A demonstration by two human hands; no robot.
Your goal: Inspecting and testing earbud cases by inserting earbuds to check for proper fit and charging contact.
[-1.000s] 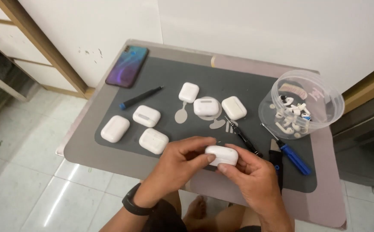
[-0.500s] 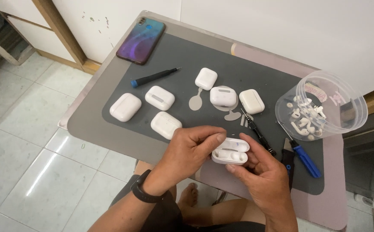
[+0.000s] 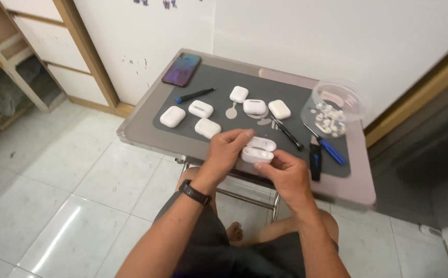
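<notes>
A: Left to right. Phone at the far left corner of the worktop. Blue-handled driver beside it. Then closed white cases on the grey mat: one at the left, two more next to it.

B: And the hands?

A: Left hand and right hand meet over the near edge, both on an open case. Left fingers lie along its raised lid, right fingers curl narrow under its body. It is held in the air, not resting on the mat.

B: Risk there?

A: It sits right above the edge, with tiled floor below. A slip of either grip, I judge, sends it past the worktop and onto tile. Pressure on the lid could also strain the hinge.

B: Further right?

A: Three more cases behind the hands, a thin black tool, a black tool, a blue driver. A clear tub of small white parts stands near the right edge.

B: So an elbow swing?

A: Likely hazard: the right forearm moving out could knock the tub over and scatter the parts. Loose tools near the hands could roll off too.
</notes>
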